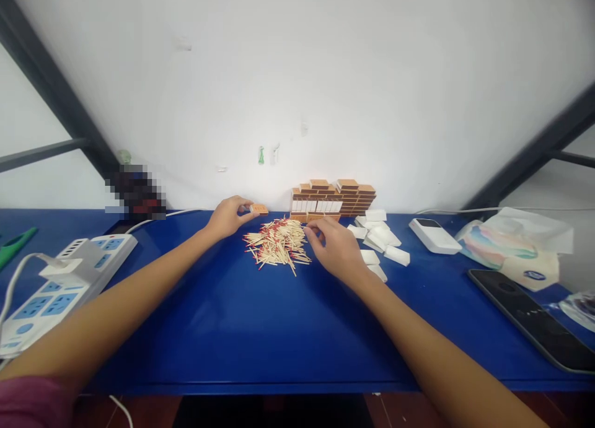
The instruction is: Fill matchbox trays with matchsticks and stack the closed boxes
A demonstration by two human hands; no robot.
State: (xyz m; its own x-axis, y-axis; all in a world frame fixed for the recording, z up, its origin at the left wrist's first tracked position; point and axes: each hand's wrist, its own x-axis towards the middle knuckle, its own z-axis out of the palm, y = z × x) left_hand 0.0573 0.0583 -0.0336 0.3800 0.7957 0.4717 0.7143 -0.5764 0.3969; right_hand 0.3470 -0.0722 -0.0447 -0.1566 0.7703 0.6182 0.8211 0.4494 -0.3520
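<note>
A loose heap of red-tipped matches lies on the blue table. At its far left edge, my left hand grips a small orange matchbox between thumb and fingers. My right hand is at the heap's right side, thumb and fingers pinched together; what they hold, if anything, is too small to make out. Behind the heap, against the wall, stand stacked matchboxes with brown sides, some showing white faces. Several white cardboard pieces are scattered to the right of my right hand.
On the left lie a white power strip with a plugged-in charger and a green tool. To the right are a white device, a tissue pack and a black phone. Dark metal posts flank the table.
</note>
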